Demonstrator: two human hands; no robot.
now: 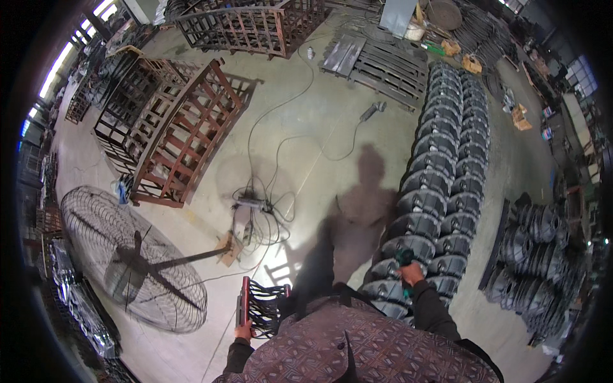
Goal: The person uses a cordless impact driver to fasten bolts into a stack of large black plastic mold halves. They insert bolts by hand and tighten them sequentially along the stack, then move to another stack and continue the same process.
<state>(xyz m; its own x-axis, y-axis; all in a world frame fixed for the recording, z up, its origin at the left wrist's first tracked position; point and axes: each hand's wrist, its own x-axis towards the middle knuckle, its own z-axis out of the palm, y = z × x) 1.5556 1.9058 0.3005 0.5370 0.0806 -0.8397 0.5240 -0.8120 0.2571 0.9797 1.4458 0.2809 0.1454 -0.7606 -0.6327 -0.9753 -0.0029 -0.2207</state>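
Note:
Low at the left, my left hand (244, 329) is closed on the near end of a red-sided rack (244, 301), which holds several black curved strips (265, 306). My right hand (412, 273) grips a dark green and black power tool (404, 258), most likely a cordless drill, over the near end of a long double row of dark round metal housings (426, 204). These housings stand close together in two columns running away from me. Whether the tool touches one of them I cannot tell.
A large wire-caged fan (134, 262) stands at the left. Cables (262, 217) tangle on the floor, one leading to a grinder-like tool (373, 111). Rusty metal crates (185, 140) and a slatted pallet (383, 70) lie farther off. More dark round parts (533, 262) are piled at right.

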